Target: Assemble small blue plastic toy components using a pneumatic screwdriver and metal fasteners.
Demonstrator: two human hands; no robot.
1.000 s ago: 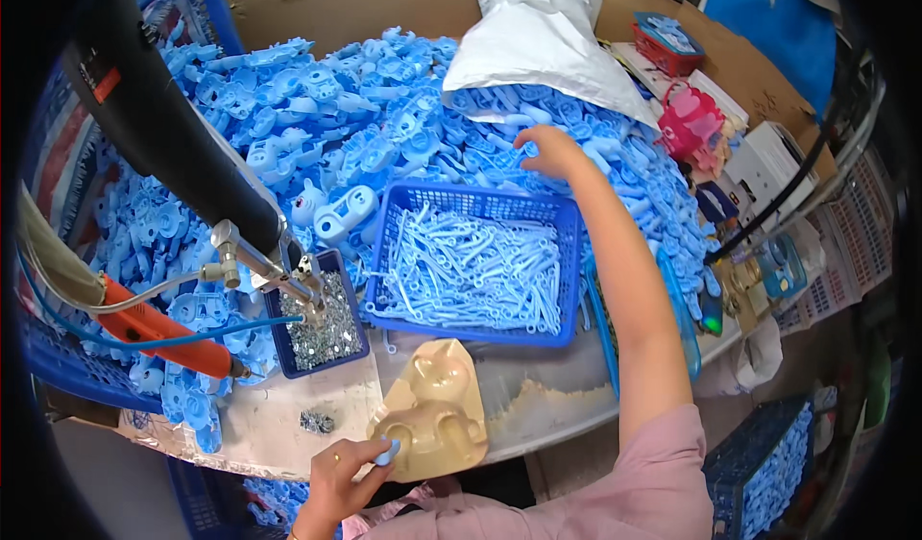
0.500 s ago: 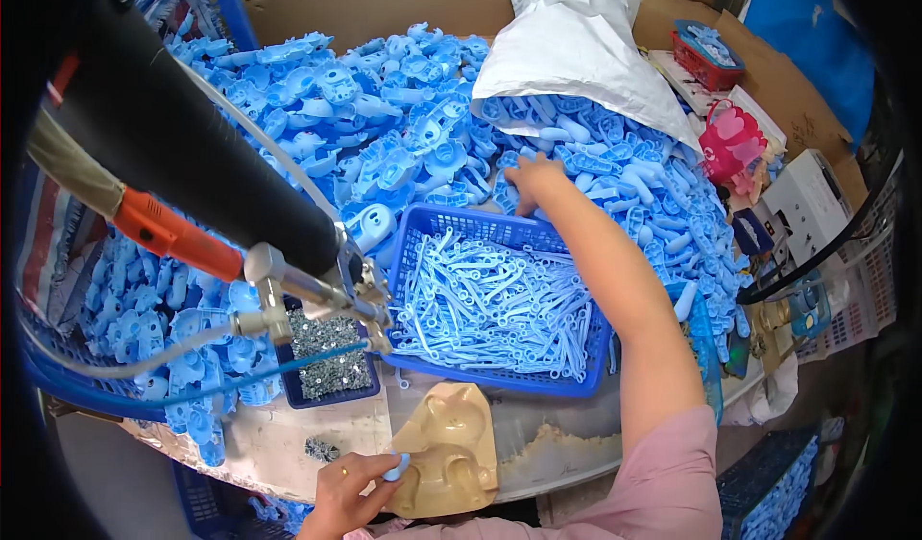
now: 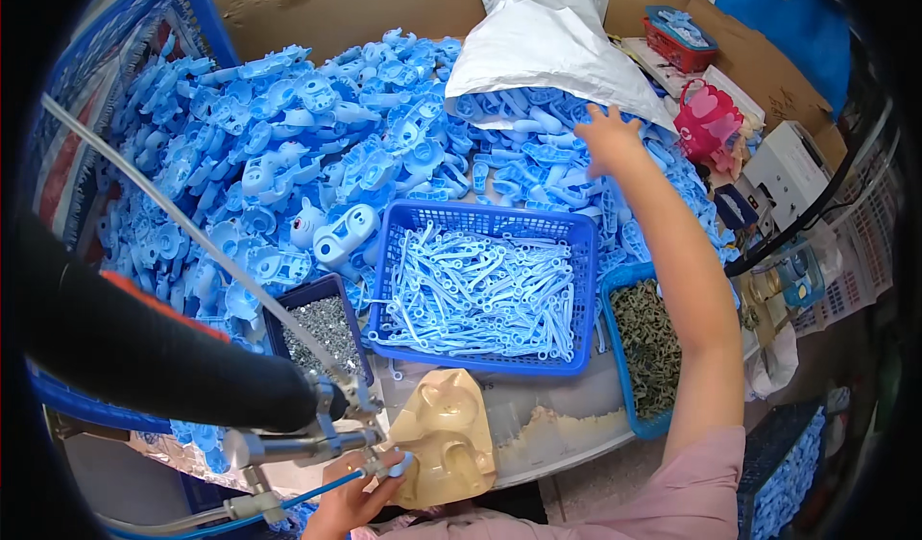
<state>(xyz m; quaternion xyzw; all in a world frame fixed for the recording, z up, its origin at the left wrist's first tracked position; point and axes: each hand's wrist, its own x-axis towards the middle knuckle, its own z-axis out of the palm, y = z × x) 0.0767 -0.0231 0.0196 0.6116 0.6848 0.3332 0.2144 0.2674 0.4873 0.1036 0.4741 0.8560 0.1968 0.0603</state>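
Note:
My left hand (image 3: 357, 498) pinches a small light-blue plastic piece (image 3: 401, 464) at the lower left edge of a tan moulded fixture (image 3: 451, 415) with rounded hollows. Metal fittings on a hanging black-sleeved tool (image 3: 192, 357) partly cover this hand. My right hand (image 3: 610, 140) is open with fingers spread, above a heap of light-blue plastic parts (image 3: 552, 170) spilling from a white sack (image 3: 547, 45). Nothing shows in its grasp. Between the hands stands a blue basket (image 3: 480, 359) full of thin light-blue looped strips.
A dark tray (image 3: 357, 336) of small metal bits sits left of the basket. Right of it, a teal tray (image 3: 622, 377) holds screw-like pieces, partly under my forearm. Light-blue shells (image 3: 279, 170) heap at left. A red basket (image 3: 680, 50) and pink figure (image 3: 709, 122) stand far right.
My right hand has lifted from the parts beside the basket and moved right and away, fingers spreading. The hanging tool has swung lower, over my left hand. The left hand keeps its piece.

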